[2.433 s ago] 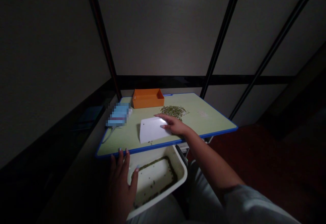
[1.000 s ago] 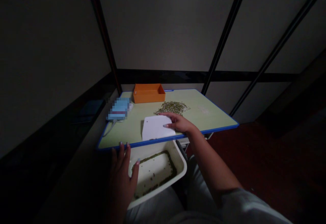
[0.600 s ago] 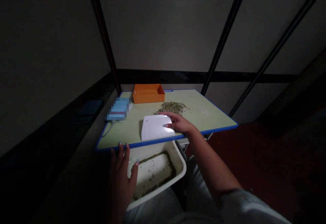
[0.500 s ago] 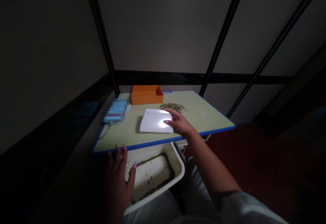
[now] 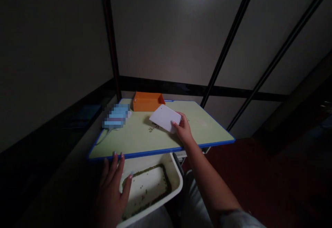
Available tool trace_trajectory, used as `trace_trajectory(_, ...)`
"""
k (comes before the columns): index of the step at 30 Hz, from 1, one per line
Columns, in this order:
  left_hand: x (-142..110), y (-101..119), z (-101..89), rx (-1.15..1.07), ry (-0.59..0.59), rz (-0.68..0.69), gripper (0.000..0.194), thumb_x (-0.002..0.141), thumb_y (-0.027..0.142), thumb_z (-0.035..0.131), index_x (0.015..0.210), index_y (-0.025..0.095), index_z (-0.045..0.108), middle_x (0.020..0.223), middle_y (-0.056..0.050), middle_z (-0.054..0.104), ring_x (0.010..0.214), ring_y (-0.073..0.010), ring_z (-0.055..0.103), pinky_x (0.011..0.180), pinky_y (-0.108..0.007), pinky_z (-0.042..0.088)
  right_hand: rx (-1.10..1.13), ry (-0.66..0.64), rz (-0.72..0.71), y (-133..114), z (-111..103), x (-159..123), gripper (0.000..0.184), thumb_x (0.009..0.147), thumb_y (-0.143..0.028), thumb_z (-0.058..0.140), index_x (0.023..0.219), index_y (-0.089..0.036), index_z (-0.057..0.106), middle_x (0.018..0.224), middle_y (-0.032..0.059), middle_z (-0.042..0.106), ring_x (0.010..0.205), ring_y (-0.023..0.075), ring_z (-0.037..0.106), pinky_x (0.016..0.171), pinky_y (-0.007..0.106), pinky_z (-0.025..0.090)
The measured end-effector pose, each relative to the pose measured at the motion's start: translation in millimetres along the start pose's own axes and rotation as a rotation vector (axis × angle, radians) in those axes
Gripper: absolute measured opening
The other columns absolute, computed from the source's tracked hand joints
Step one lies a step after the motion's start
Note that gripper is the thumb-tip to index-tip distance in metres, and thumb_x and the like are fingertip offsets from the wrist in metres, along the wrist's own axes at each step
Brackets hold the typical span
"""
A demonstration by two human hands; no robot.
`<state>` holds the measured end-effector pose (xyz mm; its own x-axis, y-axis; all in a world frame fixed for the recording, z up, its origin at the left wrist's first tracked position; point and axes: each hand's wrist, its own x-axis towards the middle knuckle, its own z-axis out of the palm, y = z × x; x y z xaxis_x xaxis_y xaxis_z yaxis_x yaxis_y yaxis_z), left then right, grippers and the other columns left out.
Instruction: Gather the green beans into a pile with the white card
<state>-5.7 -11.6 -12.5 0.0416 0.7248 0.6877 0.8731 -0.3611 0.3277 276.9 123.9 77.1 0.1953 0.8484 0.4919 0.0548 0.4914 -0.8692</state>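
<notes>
My right hand (image 5: 183, 129) grips a white flat rectangular card (image 5: 164, 118) by its right edge, thumb on top. The card is tilted above the table (image 5: 124, 141), with a small dark spot near its far corner. Small greenish-brown grains (image 5: 151, 129) show on the tabletop at its left edge; the card hides most of the others. My left hand (image 5: 114, 183) has its fingers spread, fingertips at the table's blue front edge. Its thumb reaches over the left side of a white tub (image 5: 178, 183). More grains lie along the inner edges of the tub's floor.
An orange open box (image 5: 145, 106) stands at the back of the table. At the left lies a pixelated light-blue object (image 5: 116, 115) with a pale cable. Panelled walls close off the back and left. The tub sits below the front edge, by my legs.
My right hand has lifted and turned the card, moving it away from me over the grain pile. Some grains now show nearer the table's middle. My left hand keeps its pose while the view shifts slightly.
</notes>
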Motion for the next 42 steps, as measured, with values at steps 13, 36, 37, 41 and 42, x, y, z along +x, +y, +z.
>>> trace_trajectory(13, -1, 17, -14.4, 0.014, -0.069, -0.083, 0.065, 0.090, 0.031, 0.050, 0.151, 0.028, 0.029, 0.158, -0.009, 0.037, 0.151, -0.0292, 0.021, 0.114, -0.050, 0.042, -0.001, 0.003, 0.101, 6, -5, -7, 0.037, 0.072, -0.043, 0.071, 0.099, -0.019, 0.061, 0.100, 0.0104, 0.073, 0.092, 0.0277, 0.066, 0.087, 0.045, 0.051)
trace_trajectory(36, 1, 6, -5.2, 0.003, -0.018, -0.035, 0.069, 0.089, 0.036, 0.049, 0.153, 0.034, 0.022, 0.160, -0.006, 0.035, 0.151, -0.0326, 0.021, 0.112, -0.056, 0.043, -0.254, 0.078, -0.014, 9, -5, -2, 0.028, 0.080, -0.038, 0.060, 0.102, -0.020, 0.062, 0.103, 0.0097, 0.071, 0.099, 0.0266, 0.062, 0.092, 0.040, 0.049)
trace_trajectory(37, 1, 6, -5.2, 0.004, -0.016, -0.029, 0.069, 0.089, 0.036, 0.049, 0.153, 0.034, 0.022, 0.160, -0.006, 0.035, 0.151, -0.0327, 0.021, 0.112, -0.056, 0.043, -0.256, 0.078, -0.017, 8, -5, -2, 0.028, 0.081, -0.039, 0.060, 0.102, -0.021, 0.062, 0.103, 0.0097, 0.071, 0.100, 0.0268, 0.062, 0.092, 0.040, 0.048)
trace_trajectory(41, 1, 7, -5.5, 0.014, -0.018, -0.022, 0.069, 0.090, 0.036, 0.049, 0.153, 0.034, 0.021, 0.160, -0.006, 0.034, 0.151, -0.0331, 0.021, 0.111, -0.056, 0.044, -0.264, 0.077, -0.022, 6, -4, -3, 0.029, 0.080, -0.039, 0.060, 0.102, -0.020, 0.063, 0.102, 0.0108, 0.071, 0.101, 0.0280, 0.062, 0.094, 0.041, 0.048)
trace_trajectory(42, 1, 7, -5.6, 0.017, -0.018, -0.020, 0.069, 0.090, 0.036, 0.048, 0.153, 0.033, 0.021, 0.160, -0.006, 0.034, 0.151, -0.0332, 0.021, 0.111, -0.056, 0.044, -0.265, 0.077, -0.021, 5, -4, -3, 0.029, 0.081, -0.039, 0.059, 0.102, -0.019, 0.063, 0.102, 0.0111, 0.071, 0.100, 0.0281, 0.062, 0.093, 0.041, 0.048)
